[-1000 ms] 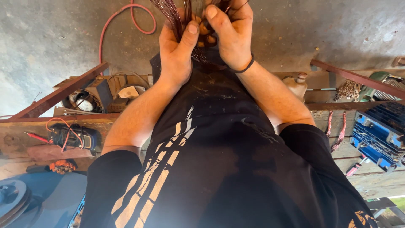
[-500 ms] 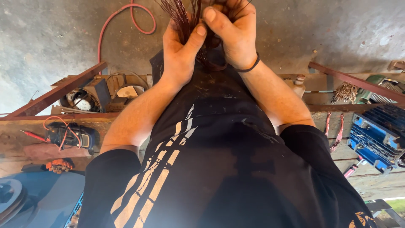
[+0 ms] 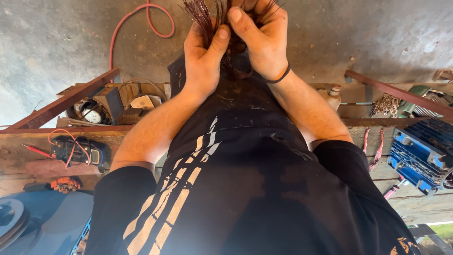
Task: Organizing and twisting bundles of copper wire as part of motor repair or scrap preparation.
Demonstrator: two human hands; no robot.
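Note:
Both my hands are raised in front of my black shirt and clasp a bundle of thin, dark reddish copper wires (image 3: 200, 16). My left hand (image 3: 203, 61) pinches the strands between thumb and fingers. My right hand (image 3: 262, 42), with a black band on its wrist, is closed over the same bundle just to the right, its thumb lying across the wires. The wire ends fan out past the top edge of the view, and the lower part of the bundle is hidden behind my hands.
A red hose (image 3: 125, 28) loops over the concrete floor. A wooden bench carries a multimeter with red leads (image 3: 78, 151), a tray of parts (image 3: 113, 104), a rusty metal bar (image 3: 66, 101), a chain (image 3: 384, 105) and a blue finned housing (image 3: 420, 151).
My hands have stayed on the wire bundle and shifted only slightly, with the right thumb pressing further across the strands. The view has drifted a little.

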